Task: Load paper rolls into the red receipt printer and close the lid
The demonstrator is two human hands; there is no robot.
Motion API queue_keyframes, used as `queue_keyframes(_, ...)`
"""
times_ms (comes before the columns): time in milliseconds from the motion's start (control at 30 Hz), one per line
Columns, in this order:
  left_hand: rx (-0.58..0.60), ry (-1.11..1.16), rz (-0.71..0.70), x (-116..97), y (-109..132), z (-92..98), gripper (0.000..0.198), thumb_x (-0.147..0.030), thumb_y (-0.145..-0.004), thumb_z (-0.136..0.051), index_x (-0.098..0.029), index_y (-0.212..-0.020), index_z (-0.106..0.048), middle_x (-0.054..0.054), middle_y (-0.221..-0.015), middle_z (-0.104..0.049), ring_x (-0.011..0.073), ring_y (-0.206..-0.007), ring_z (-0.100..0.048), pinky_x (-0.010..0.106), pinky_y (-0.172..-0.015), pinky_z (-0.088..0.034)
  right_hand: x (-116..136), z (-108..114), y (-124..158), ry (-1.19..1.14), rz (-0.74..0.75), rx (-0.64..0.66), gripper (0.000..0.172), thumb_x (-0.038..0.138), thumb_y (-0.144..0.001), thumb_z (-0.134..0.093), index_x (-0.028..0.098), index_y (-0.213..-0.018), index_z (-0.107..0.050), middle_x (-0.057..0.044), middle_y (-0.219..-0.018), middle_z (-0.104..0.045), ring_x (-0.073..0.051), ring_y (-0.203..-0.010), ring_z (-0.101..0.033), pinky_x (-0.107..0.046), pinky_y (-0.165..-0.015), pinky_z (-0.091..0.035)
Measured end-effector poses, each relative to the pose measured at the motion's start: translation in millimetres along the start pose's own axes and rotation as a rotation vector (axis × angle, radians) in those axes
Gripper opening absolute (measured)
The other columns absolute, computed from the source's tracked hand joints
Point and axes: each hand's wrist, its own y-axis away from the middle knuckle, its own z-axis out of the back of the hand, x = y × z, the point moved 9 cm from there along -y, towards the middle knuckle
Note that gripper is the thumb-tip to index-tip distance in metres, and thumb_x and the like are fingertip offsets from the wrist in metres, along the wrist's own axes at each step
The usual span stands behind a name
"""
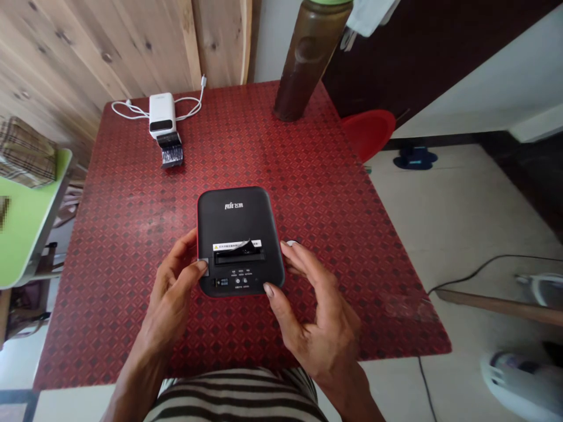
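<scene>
Your left hand (pixel 171 296) grasps the black, round-cornered plastic box with a red edge (pixel 240 225), its thumb on the small grey square tab (pixel 205 273) at the left of the top face and its fingers along the side. Your right hand (pixel 323 310) is spread around the opposite front corner, thumb tip at the front edge and fingers by the right side; whether it grips or only rests there, you cannot tell from this view. The box sits near the middle of the red diamond-patterned tabletop (pixel 352 246), close in front of you, its top face turned up. The step in hand looks like steadying and positioning the box between both hands. A curled black glossy strip (pixel 248 246) stands up at the narrow dark slot (pixel 224 258), partly covering the white printed label (pixel 220 247), so the next move calls for keeping your fingers clear of it and holding both sides evenly. The white rounded plastic block (pixel 162 111) and the tall brown translucent bottle (pixel 303 64) stand well apart, towards the far edge.
</scene>
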Motion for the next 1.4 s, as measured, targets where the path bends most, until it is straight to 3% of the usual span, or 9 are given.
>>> queue_keyframes(300,-0.045,-0.018,-0.005,2.4,-0.3,2.0,0.048,-0.037,-0.094,-0.081,-0.027,-0.141,-0.080,0.010,-0.151,-0.079,0.0381,-0.150,-0.067,0.059,-0.129,-0.050,-14.1,-5.2,7.9,-0.131,-0.127,-0.033,0.069,0.027,-0.107,-0.077,0.024,-0.169,-0.048,-0.020,-0.150,-0.078,-0.031,-0.125,-0.084,-0.052,-0.102,-0.076)
queue_keyframes(633,-0.009,0.012,-0.066,0.6,-2.2,-2.6,0.046,-0.035,-0.095,-0.079,-0.026,-0.140,-0.080,0.010,-0.153,-0.077,0.0348,-0.152,-0.065,0.054,-0.132,-0.045,-14.6,-7.2,6.0,-0.126,-0.122,-0.035,0.065,0.034,-0.108,-0.076,0.023,-0.167,-0.051,-0.019,-0.144,-0.082,-0.031,-0.124,-0.085,-0.051,-0.104,-0.075)
queue_keyframes(767,0.019,0.004,-0.064,3.1,-3.6,-1.0,0.051,-0.038,-0.095,-0.080,-0.027,-0.144,-0.077,0.011,-0.151,-0.078,0.0351,-0.144,-0.070,0.054,-0.126,-0.050,-12.1,-6.9,4.7,-0.109,-0.095,-0.039,0.063,0.033,-0.107,-0.075,0.022,-0.165,-0.053,-0.019,-0.144,-0.082,-0.030,-0.122,-0.086,-0.050,-0.102,-0.075)
queue_keyframes(867,0.039,0.035,-0.046,7.6,-3.6,0.8,0.056,-0.041,-0.096,-0.082,-0.027,-0.149,-0.073,0.010,-0.155,-0.076,0.0360,-0.147,-0.068,0.055,-0.129,-0.046,-9.9,-3.0,-0.7,-0.087,-0.080,-0.007,0.062,0.034,-0.107,-0.076,0.021,-0.163,-0.054,-0.019,-0.142,-0.083,-0.030,-0.119,-0.086,-0.050,-0.101,-0.075)
queue_keyframes(933,0.043,0.060,-0.033,11.6,-3.4,2.5,0.058,-0.044,-0.097,-0.083,-0.027,-0.152,-0.072,0.011,-0.159,-0.074,0.0369,-0.153,-0.064,0.056,-0.133,-0.042,-7.2,3.5,-9.8,-0.070,-0.061,0.006,0.056,0.034,-0.108,-0.076,0.022,-0.159,-0.059,-0.016,-0.140,-0.084,-0.028,-0.115,-0.087,-0.050,-0.100,-0.075)
queue_keyframes(1033,0.060,0.074,-0.048,14.5,-3.8,4.4,0.061,-0.047,-0.097,-0.085,-0.026,-0.153,-0.071,0.011,-0.161,-0.072,0.0380,-0.156,-0.061,0.057,-0.135,-0.040,5.0,12.5,-33.4,-0.008,0.057,0.011,0.030,0.024,-0.110,-0.072,0.025,-0.140,-0.073,-0.011,-0.133,-0.086,-0.027,-0.117,-0.086,-0.047,-0.104,-0.073)
queue_keyframes(1100,0.077,0.071,-0.068,14.9,-4.4,5.2,0.062,-0.049,-0.098,-0.086,-0.027,-0.153,-0.071,0.011,-0.160,-0.073,0.0379,-0.154,-0.063,0.058,-0.133,-0.043,17.2,8.0,-52.1,0.037,0.186,0.058,0.024,0.014,-0.111,-0.066,0.024,-0.129,-0.079,-0.010,-0.129,-0.087,-0.026,-0.118,-0.084,-0.047,-0.106,-0.071)
queue_keyframes(1200,0.090,0.064,-0.089,14.6,-4.5,6.3,0.061,-0.050,-0.098,-0.087,-0.028,-0.152,-0.072,0.010,-0.159,-0.074,0.0371,-0.151,-0.066,0.056,-0.131,-0.047,29.4,-19.2,-78.0,0.098,0.308,0.234,0.027,0.008,-0.112,-0.061,0.021,-0.122,-0.082,-0.011,-0.126,-0.087,-0.027,-0.116,-0.083,-0.049,-0.106,-0.069)
queue_keyframes(1400,0.092,0.050,-0.095,15.3,-2.2,5.7,0.062,-0.053,-0.100,-0.084,-0.026,-0.154,-0.069,0.012,-0.162,-0.072,0.0378,-0.152,-0.066,0.054,-0.125,-0.054,29.5,-92.9,-104.6,0.409,0.259,0.710,0.022,0.007,-0.110,-0.062,0.015,-0.113,-0.082,-0.015,-0.122,-0.086,-0.034,-0.119,-0.080,-0.052,-0.107,-0.062)
